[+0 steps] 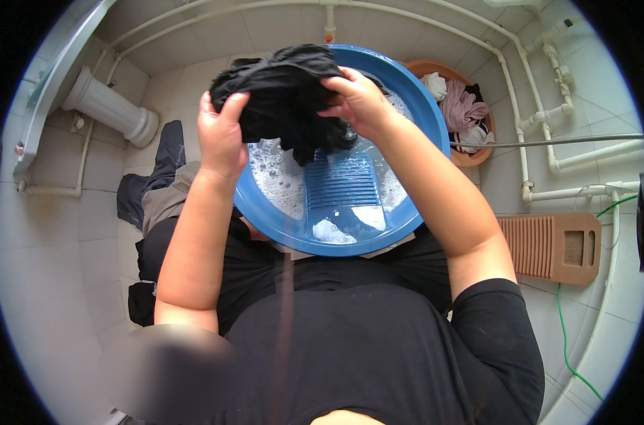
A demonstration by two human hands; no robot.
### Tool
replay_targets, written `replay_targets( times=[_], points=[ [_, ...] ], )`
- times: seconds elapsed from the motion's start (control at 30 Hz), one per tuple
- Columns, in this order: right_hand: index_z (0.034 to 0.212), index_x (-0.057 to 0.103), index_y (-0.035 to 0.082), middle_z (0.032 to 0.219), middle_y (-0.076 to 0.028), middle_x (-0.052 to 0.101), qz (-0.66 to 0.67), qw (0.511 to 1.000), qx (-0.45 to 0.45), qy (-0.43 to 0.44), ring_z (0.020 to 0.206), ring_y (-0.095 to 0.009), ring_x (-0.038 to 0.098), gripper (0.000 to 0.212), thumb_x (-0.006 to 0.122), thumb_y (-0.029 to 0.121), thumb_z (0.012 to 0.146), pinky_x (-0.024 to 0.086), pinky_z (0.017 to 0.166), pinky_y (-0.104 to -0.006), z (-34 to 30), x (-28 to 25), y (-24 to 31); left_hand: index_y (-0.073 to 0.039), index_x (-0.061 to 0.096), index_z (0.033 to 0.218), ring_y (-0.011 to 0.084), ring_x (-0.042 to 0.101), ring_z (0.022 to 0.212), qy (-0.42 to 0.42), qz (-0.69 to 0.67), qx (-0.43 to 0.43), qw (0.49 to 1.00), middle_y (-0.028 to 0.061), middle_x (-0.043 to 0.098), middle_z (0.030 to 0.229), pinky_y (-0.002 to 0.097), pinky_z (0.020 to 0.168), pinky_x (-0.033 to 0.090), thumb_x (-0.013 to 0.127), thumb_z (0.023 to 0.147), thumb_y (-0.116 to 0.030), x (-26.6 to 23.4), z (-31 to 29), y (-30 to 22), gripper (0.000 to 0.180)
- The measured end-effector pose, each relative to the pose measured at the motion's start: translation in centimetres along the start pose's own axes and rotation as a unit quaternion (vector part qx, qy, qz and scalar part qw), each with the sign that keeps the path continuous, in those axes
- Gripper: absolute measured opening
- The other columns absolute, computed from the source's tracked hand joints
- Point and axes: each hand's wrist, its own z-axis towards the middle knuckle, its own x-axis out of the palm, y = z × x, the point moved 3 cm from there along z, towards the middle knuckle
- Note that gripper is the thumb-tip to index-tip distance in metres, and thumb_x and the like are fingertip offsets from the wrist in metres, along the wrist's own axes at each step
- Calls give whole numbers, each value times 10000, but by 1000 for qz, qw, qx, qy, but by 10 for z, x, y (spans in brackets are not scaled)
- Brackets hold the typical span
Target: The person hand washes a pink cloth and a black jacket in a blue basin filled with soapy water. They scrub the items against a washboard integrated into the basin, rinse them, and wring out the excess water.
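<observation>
A wet black garment [283, 92] hangs bunched between my two hands, above a round blue basin [435, 106]. My left hand [222, 131] pinches its left edge, thumb on the near side. On the right edge, my right hand [357, 103] grips the cloth between thumb and fingers. The garment's lower end dangles over the top of a blue ribbed washboard [343, 185], which slopes into soapy water [276, 180] with white foam. What kind of garment it is cannot be made out.
An orange-brown basin [483, 157] with pink, white and black clothes stands behind right. A brown washboard [549, 248] lies at the right by a green hose [564, 329]. Dark and grey clothes [155, 180] lie on the floor left, near a white pedestal [113, 106]. White pipes [506, 85] line the walls.
</observation>
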Motion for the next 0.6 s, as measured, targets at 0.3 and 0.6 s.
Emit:
replay_targets(
  times=[0.3,0.6],
  points=[
    [1247,461,29,1216,-112,503,-160,984,15,-83,1066,-178,493,483,584,224,824,446,829,-313,-7,-51,-79,7,459,1112,225,578,930,-2,277,-141,951,119,575,1019,343,850,460,773,679,-220,-31,15,27,581],
    [1005,610,104,1155,-146,532,-591,797,-112,-56,1109,-300,478,259,583,195,764,380,954,-390,-56,-77,-146,-111,175,1419,364,549,1041,264,833,-252,415,220,233,1389,418,881,468,703,676,-179,-52,-20,146,914]
  ],
)
